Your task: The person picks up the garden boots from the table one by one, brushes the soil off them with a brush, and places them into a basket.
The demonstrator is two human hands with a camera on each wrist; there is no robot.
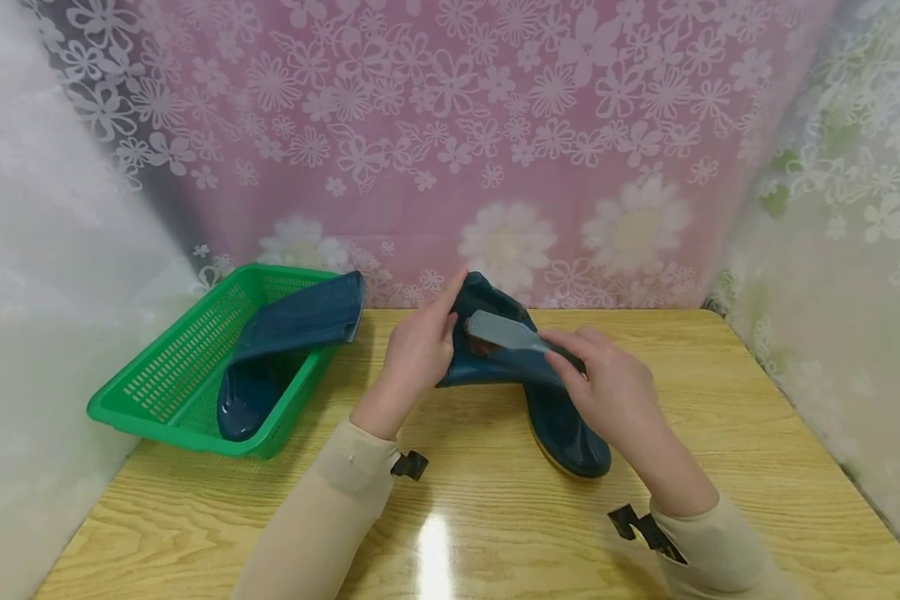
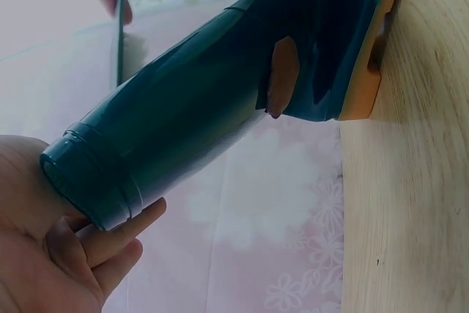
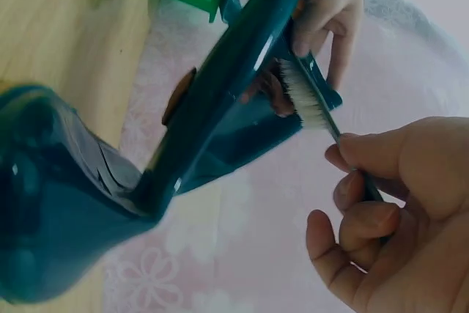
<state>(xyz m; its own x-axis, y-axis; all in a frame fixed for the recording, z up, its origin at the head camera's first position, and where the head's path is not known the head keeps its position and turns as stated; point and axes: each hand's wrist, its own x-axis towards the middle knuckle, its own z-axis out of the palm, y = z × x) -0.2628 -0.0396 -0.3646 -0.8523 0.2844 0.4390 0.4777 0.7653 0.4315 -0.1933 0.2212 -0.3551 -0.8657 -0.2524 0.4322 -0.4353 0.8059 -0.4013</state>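
The left hand (image 1: 418, 350) grips a dark blue boot (image 1: 570, 433) by its top, shaft tilted, sole on the table (image 1: 472, 500). The right hand (image 1: 613, 382) pinches a brush (image 1: 502, 331) by the handle, bristles close to a brown patch (image 3: 275, 97); another boot (image 1: 292, 318) leans in the green basket (image 1: 123, 419).

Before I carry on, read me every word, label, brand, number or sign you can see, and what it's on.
None: no readable text shows in any view.
Held boot: no lettering visible; brown patch on it, none either.
Brush: none visible.
Second boot and green basket: none visible.
Pink curtain: printed flowers, no words.
Hidden sides: cannot tell.
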